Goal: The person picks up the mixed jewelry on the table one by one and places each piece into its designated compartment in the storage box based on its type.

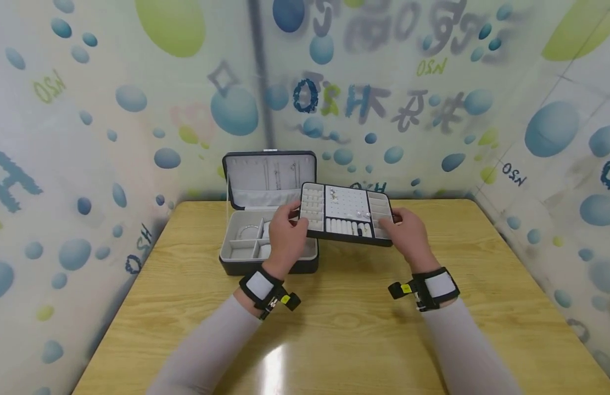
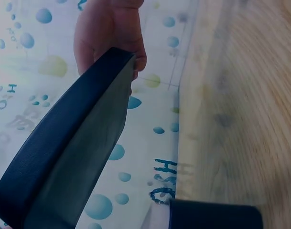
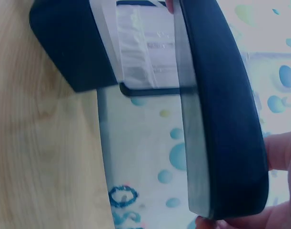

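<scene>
My left hand (image 1: pixel 287 238) and right hand (image 1: pixel 408 236) hold a dark-edged jewelry tray (image 1: pixel 351 238) by its two ends, thumbs on the top side. The tray is raised and tilted, overlapping the right part of an open jewelry box (image 1: pixel 235 268). White ring rolls (image 1: pixel 336 226), a perforated earring panel (image 1: pixel 346 204) and small side compartments make up the tray's face. Inside the box, a bracelet (image 1: pixel 248 230) lies in one light compartment; my left hand and the tray hide others. In the left wrist view the tray's underside (image 2: pixel 85 143) shows grey.
Necklaces (image 1: pixel 280 174) hang inside the upright lid (image 1: pixel 250 181) of the box. Box and hands are above a wooden table (image 1: pixel 354 329). A patterned wall (image 1: pixel 344 140) stands behind the table. Each wrist wears a strapped camera.
</scene>
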{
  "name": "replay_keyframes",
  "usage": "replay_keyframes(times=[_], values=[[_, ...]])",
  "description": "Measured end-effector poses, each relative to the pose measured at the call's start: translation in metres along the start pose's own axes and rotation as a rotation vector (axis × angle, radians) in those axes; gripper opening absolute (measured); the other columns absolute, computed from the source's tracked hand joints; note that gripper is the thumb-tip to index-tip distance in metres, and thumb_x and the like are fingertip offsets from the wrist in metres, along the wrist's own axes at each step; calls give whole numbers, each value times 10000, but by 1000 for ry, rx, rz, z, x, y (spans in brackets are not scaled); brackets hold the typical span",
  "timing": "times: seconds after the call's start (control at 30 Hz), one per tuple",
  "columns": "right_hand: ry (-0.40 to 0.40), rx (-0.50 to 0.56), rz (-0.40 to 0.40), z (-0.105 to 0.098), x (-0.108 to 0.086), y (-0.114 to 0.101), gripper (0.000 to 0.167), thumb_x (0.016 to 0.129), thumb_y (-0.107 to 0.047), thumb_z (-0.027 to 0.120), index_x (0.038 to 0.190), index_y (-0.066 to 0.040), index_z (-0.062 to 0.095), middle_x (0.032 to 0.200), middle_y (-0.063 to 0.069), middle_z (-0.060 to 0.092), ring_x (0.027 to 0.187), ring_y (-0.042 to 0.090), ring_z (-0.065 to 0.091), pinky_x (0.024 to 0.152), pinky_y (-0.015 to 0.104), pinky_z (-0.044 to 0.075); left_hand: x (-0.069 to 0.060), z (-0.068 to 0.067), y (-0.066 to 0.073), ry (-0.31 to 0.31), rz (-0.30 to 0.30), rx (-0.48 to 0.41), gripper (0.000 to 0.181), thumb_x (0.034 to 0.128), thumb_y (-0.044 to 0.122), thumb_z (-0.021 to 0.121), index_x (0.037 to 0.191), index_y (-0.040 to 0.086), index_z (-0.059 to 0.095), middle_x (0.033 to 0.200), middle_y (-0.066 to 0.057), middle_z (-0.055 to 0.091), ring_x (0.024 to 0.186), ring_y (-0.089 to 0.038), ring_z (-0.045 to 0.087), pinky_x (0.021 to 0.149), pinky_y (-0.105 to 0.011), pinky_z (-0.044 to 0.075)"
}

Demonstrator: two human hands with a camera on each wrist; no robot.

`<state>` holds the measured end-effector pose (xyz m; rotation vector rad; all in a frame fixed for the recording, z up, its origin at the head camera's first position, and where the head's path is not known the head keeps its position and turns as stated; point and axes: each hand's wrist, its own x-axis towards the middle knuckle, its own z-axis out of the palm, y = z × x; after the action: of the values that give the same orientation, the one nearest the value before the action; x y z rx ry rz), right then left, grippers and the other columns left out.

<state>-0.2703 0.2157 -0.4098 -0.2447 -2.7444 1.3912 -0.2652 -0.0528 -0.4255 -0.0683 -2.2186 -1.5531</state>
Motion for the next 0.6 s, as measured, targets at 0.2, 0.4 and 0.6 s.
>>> replay_keyframes(times=[0.2,0.4,0.6], values=[[51,63,-10,12,-4,-6,594,1020,-322,625,1520,-12,547,1365,213,606,1173,335,572,956,417,567,6,-10,-5,17,-32,-5,463,951,115,576,1402,33,647,1321,-162,674,1075,-306,655,894,-435,554],[78,188,-18,19,-9,-13,546,1021,-254,638,1518,-37,568,1357,206,607,1173,309,552,954,399,554,7,-23,-7,28,-74,-26,461,961,115,585,1412,40,644,1329,-157,683,1077,-300,651,894,-430,557],[67,240,-41,30,-14,-20,512,1011,-209,644,1488,-28,599,1322,203,626,1144,291,555,865,309,535,5,-41,-10,39,-89,-36,462,960,123,582,1411,45,643,1309,-159,688,1070,-297,640,888,-408,531]])
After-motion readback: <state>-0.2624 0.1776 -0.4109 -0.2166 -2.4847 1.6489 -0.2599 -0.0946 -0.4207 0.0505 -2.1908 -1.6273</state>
